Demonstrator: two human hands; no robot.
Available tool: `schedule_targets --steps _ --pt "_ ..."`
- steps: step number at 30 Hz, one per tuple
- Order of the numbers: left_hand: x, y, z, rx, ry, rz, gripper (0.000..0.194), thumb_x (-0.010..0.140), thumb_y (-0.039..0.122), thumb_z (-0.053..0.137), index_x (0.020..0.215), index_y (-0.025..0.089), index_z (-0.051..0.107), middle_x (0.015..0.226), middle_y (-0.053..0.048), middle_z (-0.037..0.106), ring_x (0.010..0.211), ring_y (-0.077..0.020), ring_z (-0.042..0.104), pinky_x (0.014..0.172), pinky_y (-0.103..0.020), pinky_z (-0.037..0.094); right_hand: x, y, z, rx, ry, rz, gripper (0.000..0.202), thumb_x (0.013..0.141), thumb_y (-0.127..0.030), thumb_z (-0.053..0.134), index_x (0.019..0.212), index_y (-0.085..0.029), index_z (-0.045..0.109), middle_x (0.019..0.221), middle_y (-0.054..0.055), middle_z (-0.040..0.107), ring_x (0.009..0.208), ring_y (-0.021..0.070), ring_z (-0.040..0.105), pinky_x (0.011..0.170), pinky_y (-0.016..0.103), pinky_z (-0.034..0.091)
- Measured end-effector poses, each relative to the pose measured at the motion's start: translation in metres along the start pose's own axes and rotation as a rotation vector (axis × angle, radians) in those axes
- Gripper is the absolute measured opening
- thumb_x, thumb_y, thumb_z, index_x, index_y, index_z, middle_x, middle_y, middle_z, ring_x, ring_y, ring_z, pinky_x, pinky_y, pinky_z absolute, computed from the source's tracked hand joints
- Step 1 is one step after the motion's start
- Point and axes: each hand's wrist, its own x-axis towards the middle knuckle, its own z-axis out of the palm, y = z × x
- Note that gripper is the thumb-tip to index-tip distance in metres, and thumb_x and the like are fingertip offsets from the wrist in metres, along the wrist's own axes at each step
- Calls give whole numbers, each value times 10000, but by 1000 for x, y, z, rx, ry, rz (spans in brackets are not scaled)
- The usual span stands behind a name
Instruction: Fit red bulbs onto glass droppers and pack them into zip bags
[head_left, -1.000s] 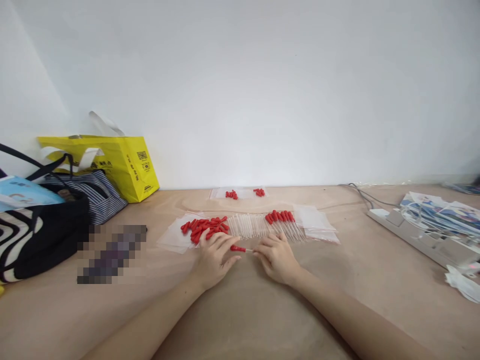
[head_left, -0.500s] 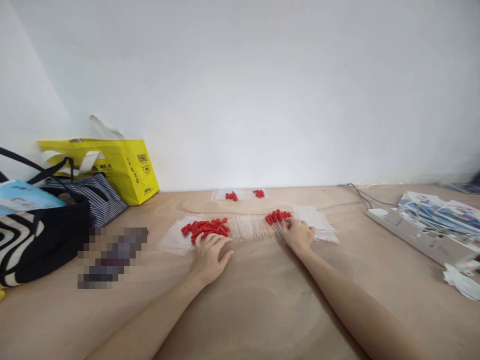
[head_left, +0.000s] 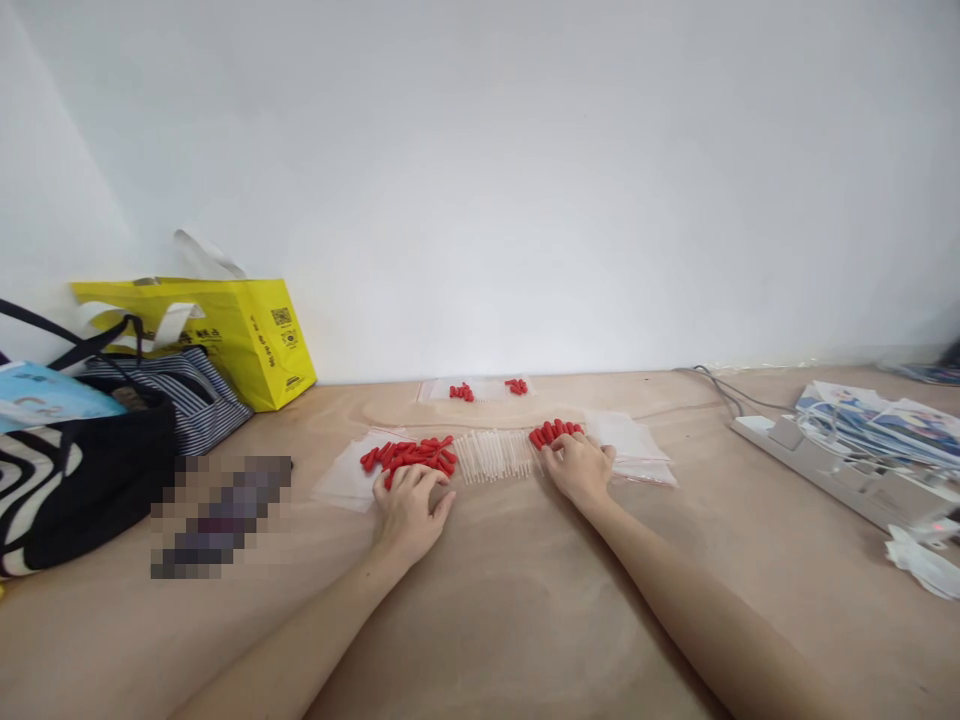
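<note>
My left hand rests at the near edge of a pile of small red pieces, with its thumb held apart from the fingers. The pieces lie on clear plastic bags. Between my hands is a row of thin white sticks. My right hand is at the right end of that row, fingers curled down just below a line of red pieces. What its fingertips grip, if anything, is hidden. More clear bags lie just right of it.
Farther back lies a clear bag with two small red clusters. On the left are a yellow bag, a striped pouch and a black bag, near a blurred-out object. A power strip and papers are on the right.
My right hand has shifted slightly left and now covers the near ends below the red pieces. My left hand has drawn slightly left beside the red pile.
</note>
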Motion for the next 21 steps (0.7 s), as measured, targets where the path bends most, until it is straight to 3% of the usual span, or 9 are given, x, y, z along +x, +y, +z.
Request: schedule_targets --steps 6,13,17,21 --pt "7 -8 -4 156 11 -176 120 692 298 578 782 219 582 862 -34 586 879 -234 486 864 -450 233 8 -21 7 -158 -192 61 267 749 -334 441 731 -189 664 850 97 632 898 248 498 804 395 220" --pt "11 -11 1 169 8 -28 176 711 378 563 789 231 619 882 -46 569 887 -233 479 885 -473 204 16 -28 11 -212 -262 52 338 786 -319 385 838 -134 663 892 136 634 957 257 504 852 383 195" --pt "14 -7 5 219 45 -32 267 693 463 563 669 202 614 822 -53 555 846 -232 467 895 -482 200 15 -29 9 -235 -283 29 333 797 -296 375 859 -139 662 906 145 633 951 264 513 850 405 183" --pt "16 -6 7 250 53 -36 246 708 404 545 599 193 605 804 -55 555 829 -230 459 880 -476 225 12 -32 7 -258 -294 5 300 790 -242 388 844 -137 664 896 156 634 939 267 519 825 417 195"
